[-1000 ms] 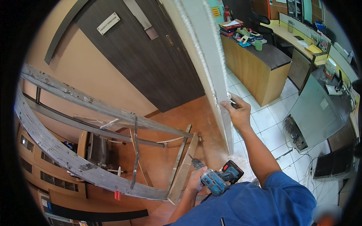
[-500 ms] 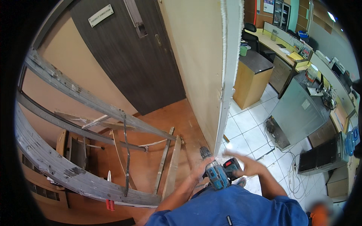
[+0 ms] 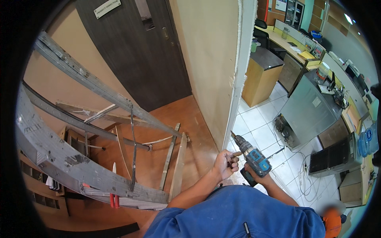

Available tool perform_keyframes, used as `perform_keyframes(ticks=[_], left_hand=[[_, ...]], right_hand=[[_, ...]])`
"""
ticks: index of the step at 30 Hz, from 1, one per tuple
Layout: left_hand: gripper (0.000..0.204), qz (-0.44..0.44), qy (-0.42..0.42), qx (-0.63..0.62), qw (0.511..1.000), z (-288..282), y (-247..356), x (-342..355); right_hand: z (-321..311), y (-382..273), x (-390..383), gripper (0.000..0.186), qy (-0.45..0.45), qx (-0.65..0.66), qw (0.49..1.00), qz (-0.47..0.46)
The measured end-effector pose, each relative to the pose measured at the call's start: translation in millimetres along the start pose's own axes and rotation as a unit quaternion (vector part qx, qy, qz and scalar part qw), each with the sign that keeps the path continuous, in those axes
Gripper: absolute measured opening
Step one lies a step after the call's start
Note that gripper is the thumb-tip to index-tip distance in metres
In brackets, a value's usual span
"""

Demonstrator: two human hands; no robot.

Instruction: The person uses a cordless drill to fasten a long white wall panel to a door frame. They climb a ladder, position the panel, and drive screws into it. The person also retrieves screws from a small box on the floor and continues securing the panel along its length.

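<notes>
Head view: blue-and-black cordless drill (image 3: 254,160), bit up, in right hand (image 3: 254,179).

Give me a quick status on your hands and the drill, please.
Right hand grips the cordless drill, bit up. Left hand beside the chuck, fingers pinched. White wall edge just ahead; ladder at left.

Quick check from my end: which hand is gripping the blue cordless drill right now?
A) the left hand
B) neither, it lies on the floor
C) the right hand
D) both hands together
C: the right hand wraps the handle of the blue cordless drill, while the left hand is beside it, fingers curled near the chuck, apparently pinching something small.
</notes>
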State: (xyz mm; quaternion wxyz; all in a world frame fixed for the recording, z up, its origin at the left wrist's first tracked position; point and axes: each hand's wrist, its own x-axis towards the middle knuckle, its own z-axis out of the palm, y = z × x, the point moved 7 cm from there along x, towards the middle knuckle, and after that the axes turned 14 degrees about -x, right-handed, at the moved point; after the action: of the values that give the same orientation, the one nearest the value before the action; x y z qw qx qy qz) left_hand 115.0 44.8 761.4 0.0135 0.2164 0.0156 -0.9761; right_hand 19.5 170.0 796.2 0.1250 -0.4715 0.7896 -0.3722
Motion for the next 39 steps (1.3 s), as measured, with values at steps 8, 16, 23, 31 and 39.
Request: perform_keyframes(ticks=[8,16,23,31,39], left_hand=[[0.039,0.135,0.081,-0.069,0.985,-57.9,-28.5,33.8],[0.017,0.166,0.074,-0.038,0.983,-32.2,-61.9,60.7],[0.016,0.177,0.028,0.02,0.984,3.2,-81.3,71.1],[0.026,0.22,-0.002,0.051,0.974,48.4,-87.1,68.7],[0.019,0.23,-0.01,-0.025,0.973,70.5,-104.1,73.7]], right_hand=[[-53.6,2.7,-49.4,0.019,-0.058,-0.023,0.998,0.015],[-87.8,32.1,-97.4,0.021,-0.024,0.009,0.999,-0.029],[-114.4,52.2,-122.9,0.024,-0.032,0.058,0.998,0.005],[-143.3,65.2,-131.8,0.025,-0.048,-0.03,0.998,-0.003],[-166.4,69.6,-128.4,0.028,-0.055,-0.06,0.996,-0.021]])
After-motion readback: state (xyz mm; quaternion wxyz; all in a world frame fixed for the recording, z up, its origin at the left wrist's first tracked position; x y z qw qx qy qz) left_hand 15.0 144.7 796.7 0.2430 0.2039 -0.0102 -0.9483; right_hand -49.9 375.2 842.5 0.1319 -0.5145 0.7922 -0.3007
